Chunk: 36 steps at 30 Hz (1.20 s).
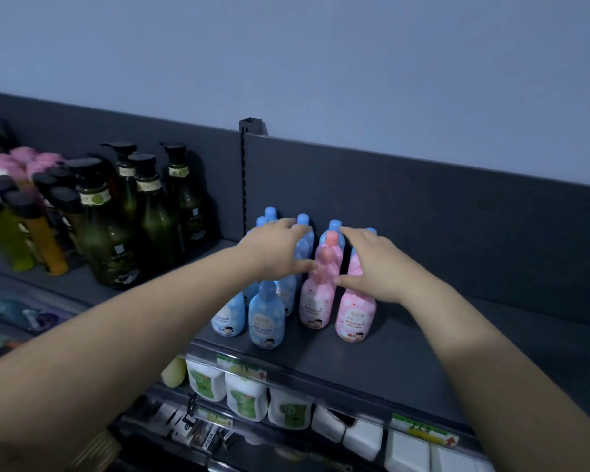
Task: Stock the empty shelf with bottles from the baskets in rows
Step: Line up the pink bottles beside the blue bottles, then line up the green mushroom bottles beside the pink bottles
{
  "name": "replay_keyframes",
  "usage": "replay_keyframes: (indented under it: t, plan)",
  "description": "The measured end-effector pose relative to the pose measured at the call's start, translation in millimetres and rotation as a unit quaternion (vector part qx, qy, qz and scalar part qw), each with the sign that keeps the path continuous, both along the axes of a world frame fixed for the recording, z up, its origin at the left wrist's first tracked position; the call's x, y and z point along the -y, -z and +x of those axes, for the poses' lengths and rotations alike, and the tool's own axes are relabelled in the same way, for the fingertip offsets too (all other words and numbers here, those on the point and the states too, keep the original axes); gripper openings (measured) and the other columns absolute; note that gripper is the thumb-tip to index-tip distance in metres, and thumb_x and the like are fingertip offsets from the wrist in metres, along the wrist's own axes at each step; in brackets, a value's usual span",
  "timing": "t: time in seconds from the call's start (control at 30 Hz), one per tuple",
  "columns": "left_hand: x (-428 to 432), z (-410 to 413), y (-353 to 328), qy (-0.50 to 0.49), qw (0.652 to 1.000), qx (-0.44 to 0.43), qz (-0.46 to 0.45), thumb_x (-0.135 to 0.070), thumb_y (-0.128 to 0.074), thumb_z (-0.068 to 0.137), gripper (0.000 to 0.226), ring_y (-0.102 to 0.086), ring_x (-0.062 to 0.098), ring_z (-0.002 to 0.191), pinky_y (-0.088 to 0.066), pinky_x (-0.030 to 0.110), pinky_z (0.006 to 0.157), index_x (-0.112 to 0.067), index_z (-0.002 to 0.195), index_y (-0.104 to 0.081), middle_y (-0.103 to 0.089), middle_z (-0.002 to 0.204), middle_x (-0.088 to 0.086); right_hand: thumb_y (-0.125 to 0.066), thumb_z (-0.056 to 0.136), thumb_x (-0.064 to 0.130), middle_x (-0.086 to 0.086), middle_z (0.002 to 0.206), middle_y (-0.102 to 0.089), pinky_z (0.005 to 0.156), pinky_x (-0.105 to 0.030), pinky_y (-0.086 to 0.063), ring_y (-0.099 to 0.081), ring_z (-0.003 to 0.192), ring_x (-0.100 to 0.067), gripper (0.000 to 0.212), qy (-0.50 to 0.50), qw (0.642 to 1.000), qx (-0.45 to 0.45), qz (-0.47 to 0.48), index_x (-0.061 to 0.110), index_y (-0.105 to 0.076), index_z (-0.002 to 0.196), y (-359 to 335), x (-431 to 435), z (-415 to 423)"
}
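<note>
Several small blue bottles (pixel 265 315) and pink bottles (pixel 355 316) stand in rows on the dark shelf (pixel 406 352), running back towards the shelf's rear panel. My left hand (pixel 275 252) lies over the tops of the blue bottles, fingers spread and reaching to the back ones. My right hand (pixel 372 264) rests on the pink bottles, its thumb against the side of a pink bottle (pixel 315 301) and its fingers stretched over the caps behind. Neither hand grips a bottle. No basket is in view.
Tall dark green pump bottles (pixel 150 212) and slim yellow and orange bottles (pixel 41 240) fill the shelf section to the left. White and green pouches (pixel 246 396) sit on the shelf below. The shelf surface to the right of the pink bottles is bare.
</note>
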<state>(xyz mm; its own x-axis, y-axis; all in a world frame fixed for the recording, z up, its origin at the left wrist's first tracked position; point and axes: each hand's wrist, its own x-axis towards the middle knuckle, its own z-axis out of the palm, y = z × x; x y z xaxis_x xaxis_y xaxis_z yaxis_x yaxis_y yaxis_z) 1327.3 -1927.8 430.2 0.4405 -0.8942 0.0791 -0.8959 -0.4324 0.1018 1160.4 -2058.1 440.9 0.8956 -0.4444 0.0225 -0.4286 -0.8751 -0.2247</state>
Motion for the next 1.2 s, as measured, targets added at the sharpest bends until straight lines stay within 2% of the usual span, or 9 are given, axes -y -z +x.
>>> replay_keyframes:
  t: [0.07, 0.13, 0.2, 0.33, 0.57, 0.9, 1.07, 1.2]
  plan:
    - [-10.6, 2.8, 0.4, -0.015, 1.000, 0.020, 0.000, -0.063, -0.050, 0.090, 0.081, -0.019, 0.028, 0.147, -0.025, 0.046, 0.116, -0.027, 0.155, -0.018, -0.018, 0.161, 0.008, -0.064, 0.083, 0.058, 0.006, 0.163, -0.010, 0.117, -0.046, -0.025, -0.011, 0.149, -0.021, 0.096, -0.014, 1.000, 0.002, -0.013, 0.029, -0.009, 0.156, -0.6, -2.8, 9.5]
    - [-24.0, 4.9, -1.1, -0.044, 0.999, 0.020, -0.002, -0.062, -0.048, 0.092, 0.086, -0.003, 0.028, 0.151, -0.011, 0.047, 0.120, -0.026, 0.157, -0.006, -0.003, 0.164, 0.008, -0.062, 0.086, 0.055, 0.004, 0.165, 0.002, 0.120, -0.048, -0.017, -0.002, 0.151, -0.022, 0.097, -0.028, 0.999, -0.013, -0.044, 0.026, -0.002, 0.157, -2.4, -6.8, 20.7]
    - [-39.0, 7.4, -1.7, -0.074, 0.997, 0.023, -0.006, -0.063, -0.047, 0.091, 0.089, 0.001, 0.028, 0.151, -0.006, 0.048, 0.120, -0.023, 0.157, -0.002, 0.001, 0.165, 0.007, -0.062, 0.086, 0.054, 0.005, 0.165, 0.008, 0.121, -0.049, -0.014, 0.003, 0.152, -0.022, 0.099, -0.043, 0.996, -0.026, -0.067, 0.026, 0.002, 0.157, -4.6, -12.2, 31.5]
    - [-79.0, 9.6, -0.2, -0.129, 0.991, 0.034, -0.003, -0.058, -0.047, 0.093, 0.089, 0.003, 0.027, 0.151, -0.005, 0.047, 0.122, -0.018, 0.157, 0.000, 0.002, 0.165, 0.007, -0.060, 0.088, 0.050, 0.004, 0.164, 0.011, 0.122, -0.047, -0.009, 0.005, 0.152, -0.022, 0.098, -0.093, 0.991, -0.033, -0.090, 0.022, 0.004, 0.157, -8.5, -29.3, 50.5]
    - [-164.0, 24.1, 6.4, -0.239, 0.969, 0.030, 0.044, -0.047, -0.048, 0.096, 0.087, 0.006, 0.027, 0.151, -0.003, 0.046, 0.121, -0.014, 0.157, 0.005, 0.007, 0.164, 0.007, -0.056, 0.092, 0.032, 0.001, 0.164, 0.010, 0.122, -0.042, -0.006, 0.005, 0.151, -0.023, 0.088, -0.200, 0.969, -0.026, -0.142, 0.018, 0.002, 0.157, -14.0, -88.5, 91.3]
    - [-271.4, 23.2, 22.9, -0.324, 0.945, 0.021, 0.026, -0.047, -0.049, 0.095, 0.087, 0.007, 0.027, 0.151, -0.001, 0.047, 0.121, -0.016, 0.157, 0.004, 0.006, 0.164, 0.007, -0.058, 0.093, 0.037, 0.003, 0.164, 0.011, 0.123, -0.043, -0.007, 0.007, 0.151, -0.021, 0.091, -0.293, 0.943, -0.039, -0.153, 0.021, 0.005, 0.157, -4.2, -179.7, 134.7]
    - [-354.0, 22.2, 37.5, -0.381, 0.924, 0.004, 0.021, -0.052, -0.048, 0.093, 0.088, 0.005, 0.026, 0.151, -0.001, 0.047, 0.121, -0.018, 0.157, 0.002, 0.005, 0.165, 0.006, -0.060, 0.092, 0.041, 0.003, 0.164, 0.010, 0.123, -0.044, -0.008, 0.005, 0.151, -0.021, 0.094, -0.348, 0.924, -0.037, -0.154, 0.021, 0.006, 0.157, 7.2, -259.5, 165.4]
    - [-434.5, 17.4, 47.7, -0.421, 0.906, -0.010, 0.032, -0.046, -0.045, 0.095, 0.083, 0.005, 0.025, 0.151, -0.001, 0.047, 0.122, -0.018, 0.157, 0.003, 0.003, 0.165, 0.005, -0.061, 0.092, 0.041, 0.002, 0.165, 0.008, 0.121, -0.045, -0.009, 0.003, 0.152, -0.022, 0.095, -0.385, 0.910, -0.039, -0.148, 0.021, 0.006, 0.157, 18.1, -334.7, 182.6]
